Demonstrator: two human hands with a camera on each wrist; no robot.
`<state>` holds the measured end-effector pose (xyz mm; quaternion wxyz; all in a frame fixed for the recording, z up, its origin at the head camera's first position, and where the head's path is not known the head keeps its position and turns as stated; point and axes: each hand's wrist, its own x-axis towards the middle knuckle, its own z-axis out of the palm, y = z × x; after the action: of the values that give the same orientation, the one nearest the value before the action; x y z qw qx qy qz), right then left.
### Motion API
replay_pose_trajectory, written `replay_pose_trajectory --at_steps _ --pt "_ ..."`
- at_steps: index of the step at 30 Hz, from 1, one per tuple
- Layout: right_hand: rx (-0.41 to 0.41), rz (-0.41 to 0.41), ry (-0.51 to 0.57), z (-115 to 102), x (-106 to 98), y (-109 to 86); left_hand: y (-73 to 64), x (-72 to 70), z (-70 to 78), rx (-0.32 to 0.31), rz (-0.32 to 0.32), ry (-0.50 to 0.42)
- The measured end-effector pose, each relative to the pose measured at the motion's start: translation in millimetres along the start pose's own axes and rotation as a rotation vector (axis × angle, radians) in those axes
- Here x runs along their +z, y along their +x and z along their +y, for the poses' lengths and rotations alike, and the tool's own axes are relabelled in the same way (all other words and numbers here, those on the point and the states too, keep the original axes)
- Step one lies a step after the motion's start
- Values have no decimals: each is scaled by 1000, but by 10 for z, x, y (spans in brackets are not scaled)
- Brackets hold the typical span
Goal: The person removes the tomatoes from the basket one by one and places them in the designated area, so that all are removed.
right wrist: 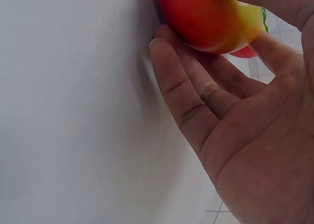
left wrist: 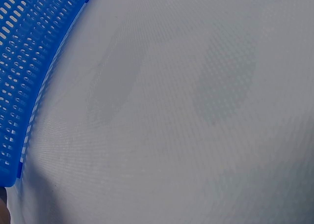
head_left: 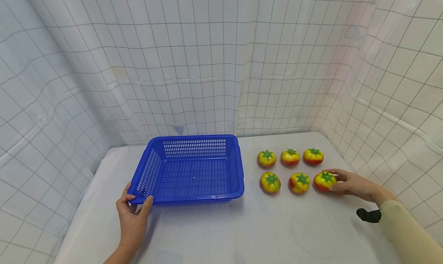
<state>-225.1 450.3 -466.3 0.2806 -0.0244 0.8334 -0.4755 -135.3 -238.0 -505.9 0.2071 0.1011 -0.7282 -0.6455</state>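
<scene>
At the near left corner of a blue plastic basket (head_left: 194, 198), my left hand (head_left: 133, 221) grips the rim, thumb on the near side and fingers at the left. The basket's slotted side (left wrist: 34, 62) shows at the left of the left wrist view, where most of that hand is out of frame. My right hand (head_left: 356, 185) holds a red and yellow tomato (head_left: 324, 181) with a green star-shaped top. In the right wrist view its fingers curl under the tomato (right wrist: 206, 17), which stays low by the white cloth.
More tomatoes lie in two rows: a back row of three, including one tomato (head_left: 267, 159) nearest the basket, and a front row with another tomato (head_left: 299, 183). A white cloth covers the table (head_left: 221, 233). Gridded white curtains (head_left: 207, 64) enclose the back and sides.
</scene>
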Motion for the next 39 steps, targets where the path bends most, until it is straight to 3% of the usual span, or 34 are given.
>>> replay_pose_trajectory --at_steps 11,39 --pt "-11 12 42 32 16 27 -6 10 17 14 -2 -47" --pt "-1 19 33 45 33 -3 0 6 8 -5 3 -38"
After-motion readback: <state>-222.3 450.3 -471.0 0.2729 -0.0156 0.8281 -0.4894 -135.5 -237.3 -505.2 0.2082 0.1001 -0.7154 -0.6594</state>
